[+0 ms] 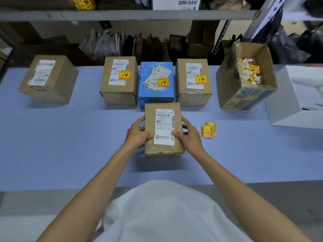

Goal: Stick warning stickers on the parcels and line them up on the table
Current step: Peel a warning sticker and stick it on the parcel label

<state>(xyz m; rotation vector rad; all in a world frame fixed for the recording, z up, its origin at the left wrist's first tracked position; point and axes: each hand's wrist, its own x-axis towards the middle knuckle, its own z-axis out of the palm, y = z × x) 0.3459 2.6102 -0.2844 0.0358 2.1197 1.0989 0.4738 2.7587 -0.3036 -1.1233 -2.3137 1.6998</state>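
White shirt (pixel 162 212); parcel (pixel 150 116), label (pixel 164 127) "830 W172-00"

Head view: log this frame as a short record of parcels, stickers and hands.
held parcel: brown, no warning sticker on top
left hand: grips its left side
right hand: grips its right side
stickered row: left brown parcel, blue parcel, right brown parcel
unstickered: far-left parcel
loose stickers: right of the held parcel
open carton: yellow and white sticker scraps inside
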